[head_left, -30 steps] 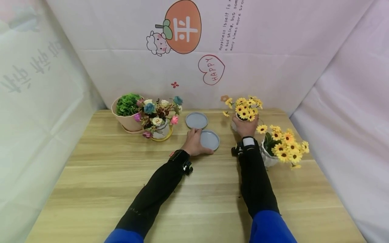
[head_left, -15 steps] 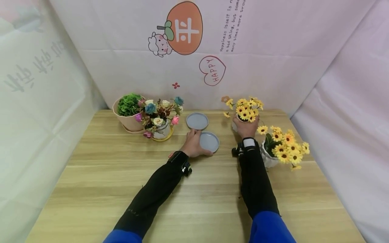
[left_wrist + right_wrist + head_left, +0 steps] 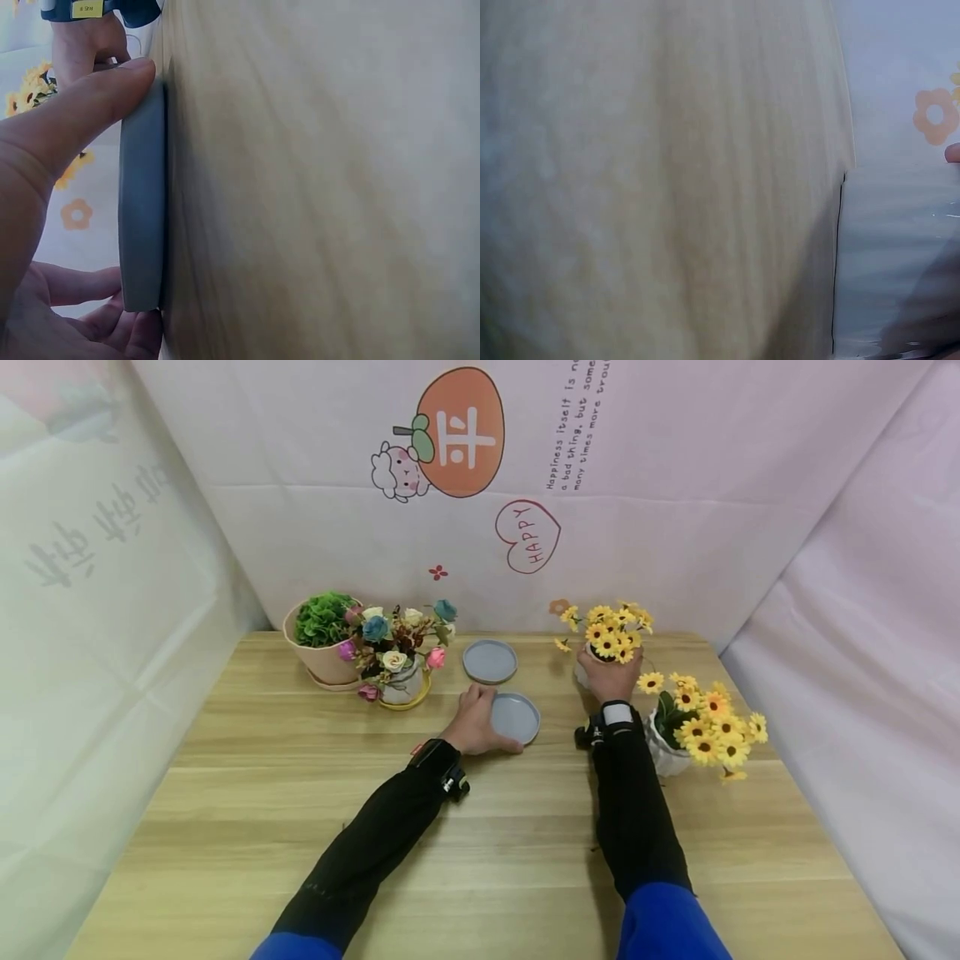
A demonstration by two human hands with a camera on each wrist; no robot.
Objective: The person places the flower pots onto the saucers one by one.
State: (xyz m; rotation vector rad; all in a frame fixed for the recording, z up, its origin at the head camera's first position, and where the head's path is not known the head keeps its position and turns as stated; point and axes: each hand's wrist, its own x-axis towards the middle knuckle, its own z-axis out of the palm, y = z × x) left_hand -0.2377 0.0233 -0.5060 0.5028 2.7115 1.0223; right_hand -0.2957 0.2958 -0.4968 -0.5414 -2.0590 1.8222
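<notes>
a person's left hand (image 3: 474,725) grips a gray saucer (image 3: 517,718) while the right hand (image 3: 612,678) clasps a pot of yellow flowers (image 3: 597,633).
the gripped saucer lies flat on the table (image 3: 525,877), just in front of a second gray saucer (image 3: 490,661); the clasped pot stands near the back edge, behind and left of another flowered pot (image 3: 670,757).

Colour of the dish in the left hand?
Blue-grey; the dish shows best in the head view.

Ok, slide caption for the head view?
Left grip holds the nearer grey saucer, right grip the rear pot of yellow flowers, at a wood-grain table.
</notes>
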